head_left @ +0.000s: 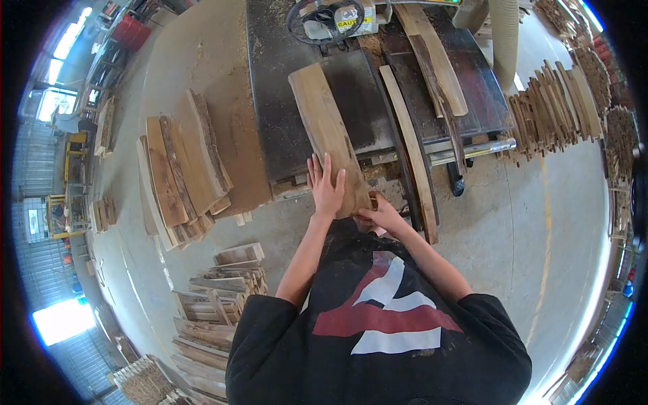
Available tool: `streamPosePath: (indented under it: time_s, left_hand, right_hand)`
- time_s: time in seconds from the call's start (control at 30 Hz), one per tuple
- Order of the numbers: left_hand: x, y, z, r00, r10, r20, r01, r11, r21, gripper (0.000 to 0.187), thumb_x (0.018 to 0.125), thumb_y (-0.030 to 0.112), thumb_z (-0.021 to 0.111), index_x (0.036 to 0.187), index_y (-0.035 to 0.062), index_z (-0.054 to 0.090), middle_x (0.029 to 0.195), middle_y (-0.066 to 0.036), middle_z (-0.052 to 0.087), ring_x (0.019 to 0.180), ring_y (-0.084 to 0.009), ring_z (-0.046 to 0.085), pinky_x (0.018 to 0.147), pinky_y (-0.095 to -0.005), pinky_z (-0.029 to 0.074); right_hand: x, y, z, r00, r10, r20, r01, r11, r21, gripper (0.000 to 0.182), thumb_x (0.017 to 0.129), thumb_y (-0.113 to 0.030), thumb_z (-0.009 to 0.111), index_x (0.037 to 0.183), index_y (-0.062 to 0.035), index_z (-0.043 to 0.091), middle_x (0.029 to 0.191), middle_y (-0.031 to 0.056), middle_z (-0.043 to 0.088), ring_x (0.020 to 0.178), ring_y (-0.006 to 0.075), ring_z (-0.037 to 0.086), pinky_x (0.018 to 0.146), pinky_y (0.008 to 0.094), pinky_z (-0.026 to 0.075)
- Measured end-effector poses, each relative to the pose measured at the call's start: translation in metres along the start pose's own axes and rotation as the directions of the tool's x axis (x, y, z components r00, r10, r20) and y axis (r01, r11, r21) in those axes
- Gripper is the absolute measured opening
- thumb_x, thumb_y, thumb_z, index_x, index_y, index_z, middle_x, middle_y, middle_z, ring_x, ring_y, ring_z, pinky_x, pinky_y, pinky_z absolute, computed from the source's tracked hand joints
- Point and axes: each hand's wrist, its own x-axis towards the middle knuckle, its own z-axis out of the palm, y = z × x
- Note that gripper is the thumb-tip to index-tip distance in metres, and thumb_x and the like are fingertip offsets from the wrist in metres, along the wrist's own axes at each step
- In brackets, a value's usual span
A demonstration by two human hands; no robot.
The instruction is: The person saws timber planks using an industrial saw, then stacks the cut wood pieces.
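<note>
A wide wooden board (320, 115) lies lengthwise on the dark machine table (280, 128), its near end sticking out past the front edge toward my body. My left hand (327, 187) rests flat on the near part of the board with its fingers spread. At the near right corner, my right hand (383, 214) holds the board's end, its fingers curled round the edge. Just to the right, a long narrow wooden strip (407, 138) lies beside a dark rail.
Behind the board is a handwheel (324, 20) with a caution label. More boards (439, 64) lie on the table's right side. Stacked planks (179, 172) stand at left, a wood pile (216, 297) at lower left, and a row of strips (553, 111) at right.
</note>
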Motion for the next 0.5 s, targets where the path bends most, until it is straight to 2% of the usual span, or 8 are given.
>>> streamPosePath:
  time_s: [0.03,0.1,0.13,0.27,0.33,0.37,0.43,0.5]
  left_hand:
    - [-0.004,0.006,0.006,0.997,0.069,-0.047,-0.072,0.996,-0.05,0.067,0.098,0.046,0.056,0.156,0.0188,0.037,0.161,-0.03,0.022,0.15,-0.0474,0.017,0.116,-0.0622,0.018]
    - [-0.006,0.023,0.015,0.995,0.085,-0.052,-0.086,0.996,-0.017,0.069,0.096,0.048,0.058,0.156,0.0204,0.037,0.161,-0.029,0.022,0.15,-0.0461,0.017,0.116,-0.0621,0.017]
    - [-0.005,0.034,0.017,0.998,0.06,-0.025,-0.06,0.998,0.003,0.071,0.096,0.051,0.058,0.156,0.0214,0.036,0.161,-0.028,0.022,0.151,-0.044,0.016,0.117,-0.0608,0.017]
    - [0.013,0.062,0.031,0.999,0.042,-0.004,-0.042,0.999,0.013,0.076,0.093,0.057,0.059,0.156,0.0233,0.036,0.162,-0.025,0.024,0.152,-0.0419,0.015,0.118,-0.0609,0.016]
    - [0.026,0.071,0.038,0.999,0.047,-0.014,-0.047,0.999,0.013,0.077,0.092,0.061,0.059,0.156,0.0247,0.037,0.162,-0.023,0.024,0.152,-0.0416,0.016,0.118,-0.0614,0.016]
    - [0.033,0.073,0.04,0.999,0.051,-0.006,-0.051,0.999,0.016,0.077,0.092,0.061,0.059,0.156,0.0247,0.037,0.162,-0.023,0.024,0.152,-0.0416,0.016,0.118,-0.0614,0.016]
    - [0.046,0.078,0.041,0.999,0.039,0.006,-0.039,0.999,0.037,0.076,0.091,0.061,0.059,0.155,0.0251,0.038,0.163,-0.022,0.024,0.152,-0.041,0.016,0.118,-0.0611,0.016]
    - [0.056,0.081,0.043,0.999,0.042,0.002,-0.042,0.999,0.029,0.076,0.091,0.061,0.059,0.155,0.0253,0.039,0.163,-0.021,0.024,0.152,-0.0407,0.016,0.118,-0.061,0.016]
  right_hand:
    - [-0.002,0.011,-0.002,1.0,0.002,-0.005,-0.002,1.0,0.011,0.061,0.097,-0.016,0.066,0.144,0.0005,0.031,0.119,0.0174,0.063,0.094,0.0239,0.072,0.079,0.0318,0.059]
    - [-0.008,0.028,-0.014,0.989,0.146,0.015,-0.144,0.947,0.287,0.06,0.1,-0.016,0.062,0.145,-0.0057,0.025,0.116,0.0157,0.063,0.09,0.0253,0.072,0.068,0.0342,0.059]
    - [-0.01,0.033,-0.021,0.991,0.132,0.033,-0.135,0.927,0.351,0.062,0.101,-0.02,0.06,0.148,-0.0113,0.021,0.111,0.0152,0.065,0.084,0.0256,0.073,0.063,0.0325,0.058]
    - [-0.014,0.03,-0.026,0.985,0.147,-0.087,-0.105,0.922,0.372,0.066,0.103,-0.025,0.057,0.155,-0.0164,0.017,0.113,0.0151,0.067,0.077,0.0246,0.074,0.062,0.0319,0.058]
    - [-0.012,0.023,-0.025,0.978,0.016,-0.209,0.041,0.963,0.265,0.064,0.105,-0.028,0.053,0.158,-0.0186,0.017,0.092,0.0121,0.071,0.067,0.022,0.072,0.056,0.0296,0.055]
    - [-0.011,0.019,-0.023,0.977,0.02,-0.212,0.039,0.961,0.272,0.064,0.105,-0.028,0.053,0.158,-0.0186,0.017,0.092,0.0121,0.071,0.067,0.022,0.072,0.056,0.0296,0.055]
    - [-0.006,0.01,-0.02,0.952,-0.065,-0.3,0.126,0.974,0.19,0.063,0.106,-0.027,0.051,0.159,-0.0184,0.018,0.075,0.01,0.068,0.061,0.0198,0.069,0.053,0.0292,0.053]
    - [0.003,0.004,-0.019,0.939,-0.065,-0.339,0.135,0.973,0.189,0.062,0.106,-0.027,0.051,0.159,-0.0184,0.02,0.074,0.0097,0.068,0.058,0.0188,0.068,0.051,0.0295,0.052]
